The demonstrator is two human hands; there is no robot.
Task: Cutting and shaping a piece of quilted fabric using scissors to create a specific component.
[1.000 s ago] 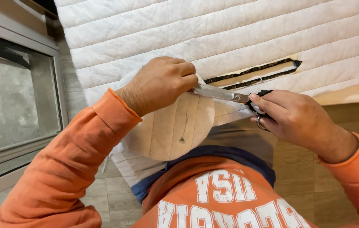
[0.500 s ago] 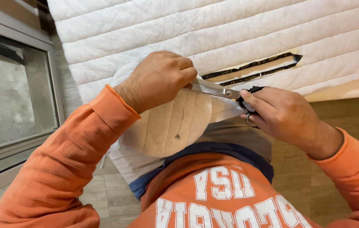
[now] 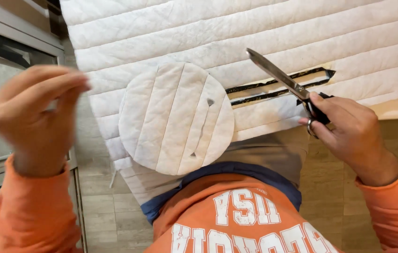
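Note:
A round white quilted fabric piece (image 3: 175, 119) lies on a large white quilted sheet (image 3: 236, 33) that hangs over the edge towards my body. My right hand (image 3: 348, 133) grips the black handles of metal scissors (image 3: 278, 75), whose blades are closed and point up and to the left above the sheet. My left hand (image 3: 37, 122) is blurred at the far left, off the fabric, fingers loosely curled and holding nothing. A narrow cut slit with dark edges (image 3: 278, 84) runs through the sheet just under the scissor blades.
A metal-framed glass panel (image 3: 7, 89) stands at the left. Tiled floor (image 3: 100, 211) shows below, and wooden boards (image 3: 395, 140) at the right. My orange sweatshirt (image 3: 236, 220) fills the bottom of the view.
My left hand has let go of the round piece and swung away to the left. The scissors have lifted clear of the fabric. The round piece now lies fully in view.

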